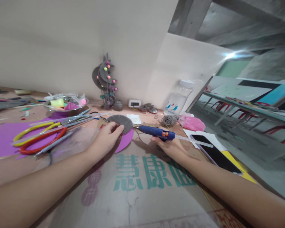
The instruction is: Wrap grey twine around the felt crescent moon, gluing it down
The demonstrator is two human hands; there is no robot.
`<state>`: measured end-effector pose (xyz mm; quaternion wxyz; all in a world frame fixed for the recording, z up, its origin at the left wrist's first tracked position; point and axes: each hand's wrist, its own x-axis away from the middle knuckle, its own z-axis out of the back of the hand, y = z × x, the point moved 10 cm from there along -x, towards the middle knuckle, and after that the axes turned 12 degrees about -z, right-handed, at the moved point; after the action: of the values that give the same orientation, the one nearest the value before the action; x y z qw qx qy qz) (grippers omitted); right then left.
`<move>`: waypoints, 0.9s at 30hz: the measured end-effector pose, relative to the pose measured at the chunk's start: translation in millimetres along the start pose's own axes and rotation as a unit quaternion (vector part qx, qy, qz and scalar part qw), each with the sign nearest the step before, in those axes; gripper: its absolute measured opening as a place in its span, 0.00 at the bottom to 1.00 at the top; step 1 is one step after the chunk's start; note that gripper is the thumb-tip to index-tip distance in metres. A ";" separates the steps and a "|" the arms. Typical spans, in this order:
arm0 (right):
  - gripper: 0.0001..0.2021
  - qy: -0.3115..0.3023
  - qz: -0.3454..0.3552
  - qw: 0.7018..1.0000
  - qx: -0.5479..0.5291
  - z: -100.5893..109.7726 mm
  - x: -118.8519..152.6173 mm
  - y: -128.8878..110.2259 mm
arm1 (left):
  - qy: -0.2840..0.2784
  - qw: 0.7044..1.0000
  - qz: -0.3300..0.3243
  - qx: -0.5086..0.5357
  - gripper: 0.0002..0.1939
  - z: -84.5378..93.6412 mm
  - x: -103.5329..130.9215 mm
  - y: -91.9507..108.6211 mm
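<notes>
My left hand (110, 134) is closed on a flat disc (122, 122) wound with grey yarn, thumb on its near side. Behind and below the disc shows a round purple piece (125, 141). In my right hand (163, 144) is a blue glue gun (154, 131), its nozzle pointing left at the disc's right edge. A clear glue stick (192, 140) juts from the gun's back end. Whether the nozzle touches the disc I cannot tell. Under both hands lies a cardboard sheet (104, 202) with green printed characters.
Scissors with yellow and red handles (41, 139) lie left on purple sheets (2, 139), near a bowl (72, 111). At the back stand a grey moon ornament (106, 79), a white timer (134, 103) and a bottle (177, 99). Grey yarn (169, 120) and a phone (216, 155) are on the right.
</notes>
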<state>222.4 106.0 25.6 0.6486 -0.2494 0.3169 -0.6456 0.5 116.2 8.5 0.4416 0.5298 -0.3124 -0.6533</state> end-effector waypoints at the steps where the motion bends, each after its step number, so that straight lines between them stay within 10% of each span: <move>1: 0.15 0.001 0.000 1.000 0.002 -0.3 -0.3 0.5 | 0.001 1.000 -0.002 -0.001 0.13 0.3 -0.1 0.3; 27: 0.15 0.020 0.007 0.999 0.033 1.1 -2.8 8.0 | 0.005 1.000 -0.018 -0.022 0.15 2.8 -0.2 3.1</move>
<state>228.8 109.1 20.7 0.6546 -0.2128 0.3094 -0.6561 -1.5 114.9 11.9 0.4431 0.5285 -0.2864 -0.6651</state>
